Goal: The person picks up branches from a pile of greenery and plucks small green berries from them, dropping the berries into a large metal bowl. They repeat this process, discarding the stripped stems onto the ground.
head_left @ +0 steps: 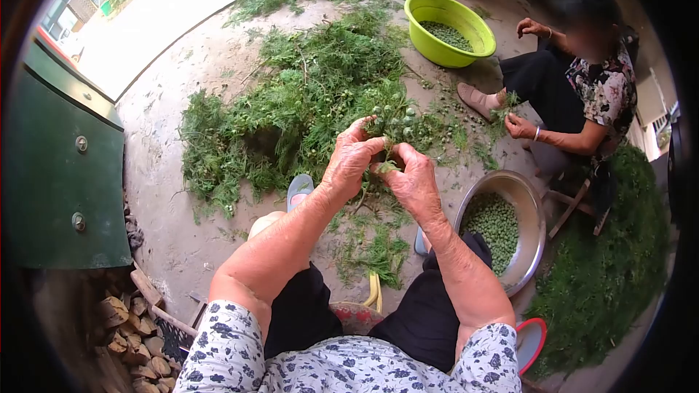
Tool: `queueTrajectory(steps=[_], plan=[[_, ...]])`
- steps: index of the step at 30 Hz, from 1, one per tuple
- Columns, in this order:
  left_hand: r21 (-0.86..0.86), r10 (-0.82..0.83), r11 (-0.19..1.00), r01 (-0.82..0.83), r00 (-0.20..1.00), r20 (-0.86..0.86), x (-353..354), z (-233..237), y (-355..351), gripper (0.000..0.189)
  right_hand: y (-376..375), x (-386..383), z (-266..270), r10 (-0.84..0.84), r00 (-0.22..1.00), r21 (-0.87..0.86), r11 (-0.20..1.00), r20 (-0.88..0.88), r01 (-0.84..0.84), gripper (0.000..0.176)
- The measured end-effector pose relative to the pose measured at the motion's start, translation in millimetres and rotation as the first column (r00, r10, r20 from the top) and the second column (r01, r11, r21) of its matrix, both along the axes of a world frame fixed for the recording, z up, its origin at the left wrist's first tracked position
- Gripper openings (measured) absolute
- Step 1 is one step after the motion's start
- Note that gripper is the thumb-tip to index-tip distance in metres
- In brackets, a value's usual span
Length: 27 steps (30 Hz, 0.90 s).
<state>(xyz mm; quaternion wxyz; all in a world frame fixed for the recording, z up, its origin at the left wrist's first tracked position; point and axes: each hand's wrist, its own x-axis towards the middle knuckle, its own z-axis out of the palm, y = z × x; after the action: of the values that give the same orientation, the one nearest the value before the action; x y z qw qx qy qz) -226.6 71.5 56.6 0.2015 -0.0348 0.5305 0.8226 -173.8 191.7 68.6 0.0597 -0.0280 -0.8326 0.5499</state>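
My left hand [354, 159] and my right hand [413, 180] meet in front of me, fingers pinched on a green sprig [393, 125] that bears round green seed cones. Feathery leaf ends stick out by the right fingers. Beyond them a large heap of cut evergreen branches [306, 94] covers the ground. To the right of my right forearm stands a metal basin [537, 211], partly filled with small round green cones [495, 227]. Part of its near left side is hidden by my knee.
A lime-green basin [440, 52] with more green cones stands farther back. At right sits another person [575, 94], holding a sprig. A pile of stripped greenery [604, 262] lies at far right. Chopped firewood [138, 342] and a green metal door [65, 175] are at left.
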Motion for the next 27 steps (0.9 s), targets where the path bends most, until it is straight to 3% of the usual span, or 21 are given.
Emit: queueTrajectory(steps=[5, 7, 9, 10, 13, 15, 17, 20, 24, 27], plan=[[0.013, 0.089, 0.996, -0.088, 0.991, -0.104, -15, 5, -1, 0.013, 14, -19, 11, 0.286, 0.952, 0.010, 0.957, 0.113, -0.289, 0.021], [0.023, 0.147, 0.989, -0.146, 0.981, -0.126, -15, 4, 2, 0.012, 23, -25, 9, 0.091, 0.995, 0.108, 0.990, -0.038, -0.087, 0.014], [0.003, 0.156, 0.988, -0.157, 0.975, -0.159, -16, -5, 3, 0.020, 28, -26, 18, -0.188, 0.982, -0.028, 0.982, -0.031, 0.187, 0.009], [-0.052, 0.112, 0.991, -0.123, 0.979, -0.170, -14, -1, 3, 0.021, 27, -27, 25, -0.258, 0.959, -0.038, 0.966, -0.120, 0.255, 0.007], [-0.181, 0.058, 0.979, -0.093, 0.980, -0.190, -11, 6, 8, 0.025, 21, -30, 27, -0.296, 0.916, -0.145, 0.953, -0.272, 0.265, 0.010], [-0.239, 0.030, 0.968, -0.077, 0.981, -0.192, -8, 4, 10, 0.027, 20, -36, 20, -0.165, 0.918, -0.039, 0.986, -0.361, 0.162, 0.017], [-0.227, 0.029, 0.971, -0.078, 0.977, -0.210, -6, 9, 12, 0.028, 22, -35, 23, -0.093, 0.964, 0.085, 0.990, -0.248, 0.117, 0.023], [-0.380, -0.025, 0.922, -0.076, 0.967, -0.254, -6, 13, 10, 0.030, 25, -38, 17, -0.053, 0.973, 0.087, 0.993, -0.227, 0.075, 0.027], [-0.336, -0.033, 0.940, -0.058, 0.966, -0.258, -7, 13, 9, 0.028, 28, -39, 14, -0.011, 0.970, 0.096, 0.995, -0.244, 0.036, 0.026], [-0.488, -0.106, 0.871, -0.059, 0.947, -0.303, -9, 10, 8, 0.027, 29, -38, 11, -0.016, 0.977, 0.081, 0.996, -0.214, 0.034, 0.025]])
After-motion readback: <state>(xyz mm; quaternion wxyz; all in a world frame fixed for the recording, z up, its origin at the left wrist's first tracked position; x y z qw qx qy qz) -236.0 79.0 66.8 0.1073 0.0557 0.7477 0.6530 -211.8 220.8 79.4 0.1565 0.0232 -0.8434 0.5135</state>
